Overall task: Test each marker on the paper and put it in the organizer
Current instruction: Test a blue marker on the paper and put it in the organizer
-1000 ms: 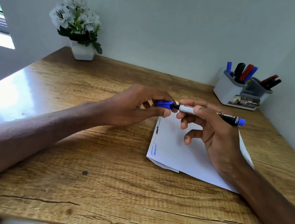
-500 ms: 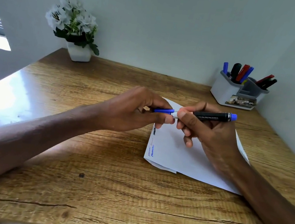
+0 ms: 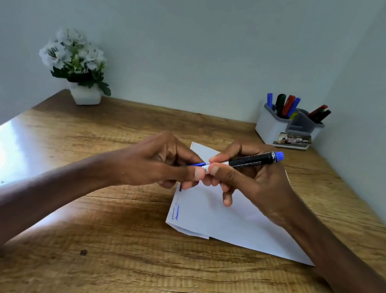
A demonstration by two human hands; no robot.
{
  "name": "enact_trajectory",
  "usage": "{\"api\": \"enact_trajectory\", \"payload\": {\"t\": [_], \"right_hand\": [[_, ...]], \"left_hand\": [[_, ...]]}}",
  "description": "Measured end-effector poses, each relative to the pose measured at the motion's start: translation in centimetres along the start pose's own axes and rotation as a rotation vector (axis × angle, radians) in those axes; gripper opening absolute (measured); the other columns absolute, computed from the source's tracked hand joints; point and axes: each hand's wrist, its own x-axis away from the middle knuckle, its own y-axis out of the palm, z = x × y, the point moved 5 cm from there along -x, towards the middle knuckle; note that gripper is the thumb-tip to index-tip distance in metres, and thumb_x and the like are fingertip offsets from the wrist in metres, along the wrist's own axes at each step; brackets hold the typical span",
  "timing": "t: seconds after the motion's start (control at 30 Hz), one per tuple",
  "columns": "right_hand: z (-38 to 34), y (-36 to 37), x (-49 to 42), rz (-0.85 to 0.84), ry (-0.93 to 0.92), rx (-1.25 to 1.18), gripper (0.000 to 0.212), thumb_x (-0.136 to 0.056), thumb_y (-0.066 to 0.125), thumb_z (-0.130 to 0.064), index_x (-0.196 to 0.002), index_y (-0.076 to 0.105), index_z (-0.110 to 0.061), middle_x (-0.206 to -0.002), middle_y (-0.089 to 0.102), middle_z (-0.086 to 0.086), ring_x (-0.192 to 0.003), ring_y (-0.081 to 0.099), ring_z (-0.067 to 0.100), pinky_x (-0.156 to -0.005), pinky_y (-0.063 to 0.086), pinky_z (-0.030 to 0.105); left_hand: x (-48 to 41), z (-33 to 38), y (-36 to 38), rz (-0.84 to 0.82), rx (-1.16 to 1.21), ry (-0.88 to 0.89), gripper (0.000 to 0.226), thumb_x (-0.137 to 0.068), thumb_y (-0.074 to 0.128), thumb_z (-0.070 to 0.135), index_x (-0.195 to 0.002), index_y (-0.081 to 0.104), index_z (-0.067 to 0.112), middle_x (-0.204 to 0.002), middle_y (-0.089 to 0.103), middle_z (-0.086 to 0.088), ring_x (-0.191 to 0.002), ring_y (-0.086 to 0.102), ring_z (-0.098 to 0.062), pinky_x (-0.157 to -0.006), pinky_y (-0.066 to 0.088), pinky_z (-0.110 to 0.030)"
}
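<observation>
Blue marker (image 3: 252,161) above the paper (image 3: 214,214): right hand (image 3: 261,185) grips its barrel, left hand (image 3: 157,163) pinches the cap (image 3: 198,164), pushed further home than before; likely organizer (image 3: 270,130) next

The marker (image 3: 252,161) has a black barrel, a silvery band and a blue end; its cap (image 3: 198,164) is blue. The paper (image 3: 226,220) is white, with blue and dark zigzag scribbles (image 3: 176,215) at its left edge. The tabletop (image 3: 123,248) is brown woodgrain. The organizer (image 3: 271,130) is white with a grey insert, its stored markers (image 3: 288,105) blue, black and red. White flowers (image 3: 73,55) with green leaves sit in a white pot (image 3: 85,96).
</observation>
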Motion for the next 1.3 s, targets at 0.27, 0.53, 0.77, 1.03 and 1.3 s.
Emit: {"api": "enact_trajectory", "payload": {"t": [0.27,0.53,0.77,1.03,1.3], "right_hand": [[-0.2,-6.0,-1.5,0.292,0.101,-0.034,0.021,-0.087,0.075,-0.021,-0.102,0.08,-0.008,-0.092,0.076,0.021,-0.081,0.071,0.031,-0.058,0.06,0.034],[-1.2,-12.0,-1.0,0.443,0.035,0.405,0.016,-0.088,0.079,-0.014,-0.103,0.079,-0.014,-0.089,0.081,0.006,-0.075,0.076,0.018,-0.069,0.061,0.025],[-0.9,-17.6,-2.5,0.509,0.088,0.798,0.023,-0.09,0.078,-0.023,-0.111,0.076,-0.015,-0.094,0.079,-0.003,-0.086,0.075,0.009,-0.083,0.062,0.04],[-2.2,-24.8,-6.3,0.807,-0.003,0.848,0.071,-0.093,0.071,-0.003,-0.149,0.03,-0.019,-0.104,0.063,0.004,-0.072,0.064,-0.001,-0.059,0.048,0.001],[2.1,-28.1,-9.9,0.742,0.097,1.032,0.037,-0.098,0.063,-0.005,-0.131,0.05,-0.018,-0.103,0.065,0.014,-0.088,0.069,0.026,-0.076,0.06,0.037]], "left_hand": [[-4.8,0.8,-2.4,0.494,0.02,-0.045,0.023,-0.086,0.076,0.029,-0.1,0.079,0.012,-0.083,0.079,-0.005,-0.063,0.052,-0.017,-0.051,0.046,-0.019],[-13.3,4.4,-3.7,0.555,-0.09,0.16,0.023,-0.085,0.083,0.025,-0.097,0.081,0.005,-0.076,0.077,-0.009,-0.053,0.056,-0.012,-0.051,0.049,-0.024],[-19.5,3.4,-2.3,0.484,-0.302,0.055,0.03,-0.089,0.078,0.036,-0.101,0.078,0.008,-0.087,0.079,0.0,-0.072,0.075,-0.011,-0.06,0.055,-0.021],[-21.6,-5.5,-0.5,-0.186,-1.039,-0.459,0.053,-0.089,0.059,0.067,-0.118,0.055,0.022,-0.115,0.063,0.001,-0.097,0.056,-0.017,-0.083,0.049,-0.033],[-22.3,-5.4,-0.4,-0.272,-1.088,-0.438,0.059,-0.095,0.052,0.066,-0.123,0.059,0.015,-0.106,0.056,0.002,-0.099,0.054,-0.018,-0.091,0.049,-0.036]]}}
